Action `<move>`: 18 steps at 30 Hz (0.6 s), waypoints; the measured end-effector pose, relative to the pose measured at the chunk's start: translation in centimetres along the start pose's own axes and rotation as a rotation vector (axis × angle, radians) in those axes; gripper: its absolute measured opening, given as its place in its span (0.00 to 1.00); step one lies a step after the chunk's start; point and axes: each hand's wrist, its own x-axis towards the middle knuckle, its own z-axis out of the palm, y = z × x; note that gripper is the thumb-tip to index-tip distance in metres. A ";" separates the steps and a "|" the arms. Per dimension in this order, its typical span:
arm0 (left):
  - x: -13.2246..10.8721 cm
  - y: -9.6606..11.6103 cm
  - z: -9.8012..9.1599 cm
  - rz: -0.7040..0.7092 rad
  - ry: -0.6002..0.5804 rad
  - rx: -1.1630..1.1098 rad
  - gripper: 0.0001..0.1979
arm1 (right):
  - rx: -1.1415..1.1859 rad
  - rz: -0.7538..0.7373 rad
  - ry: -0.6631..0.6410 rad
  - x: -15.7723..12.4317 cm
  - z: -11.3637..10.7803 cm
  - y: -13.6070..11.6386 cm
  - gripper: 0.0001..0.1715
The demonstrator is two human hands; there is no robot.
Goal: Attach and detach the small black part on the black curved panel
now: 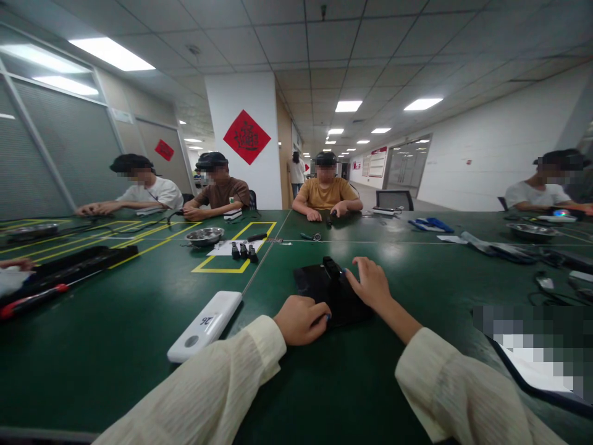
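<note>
A black flat piece (309,281) lies in front of me on the green table, with a dark upright block (332,269) standing on it; their exact kind is hard to make out. My left hand (302,319) is closed at the near left edge of the flat piece, fingers curled and thumb pressed in. On the other side, my right hand (372,284) has its fingers apart. Its thumb is at the upright block, and the palm hovers over the right part of the flat piece. A white power-bank-like device (206,327) marked 26 rests left of my left hand.
Beyond my hands are a metal bowl (204,237), several small black parts (244,252) inside yellow tape, and pliers (311,237). A black tray (88,262) and red-handled tool (34,301) lie left; a blurred tablet-like device (532,358) lies right. Co-workers sit around the table.
</note>
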 end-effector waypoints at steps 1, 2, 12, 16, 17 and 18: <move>0.0 0.0 0.0 0.002 -0.003 0.002 0.09 | -0.053 0.063 -0.027 0.0 0.1 0.4 0.19; 0.0 0.0 0.0 0.003 -0.007 0.004 0.10 | -0.091 0.125 -0.071 -0.1 0.3 0.7 0.18; 0.1 0.0 -0.2 0.007 -0.031 0.032 0.11 | 0.043 0.282 -0.433 0.1 1.5 1.5 0.15; 0.1 0.0 -0.2 0.037 -0.049 0.059 0.10 | 0.065 0.259 -0.479 0.2 1.7 1.7 0.11; 0.1 0.0 -0.2 0.040 -0.054 0.060 0.10 | 0.064 0.254 -0.487 0.3 1.7 1.7 0.10; 0.1 0.0 -0.2 0.036 -0.057 0.060 0.10 | 0.061 0.250 -0.495 0.3 1.7 1.7 0.10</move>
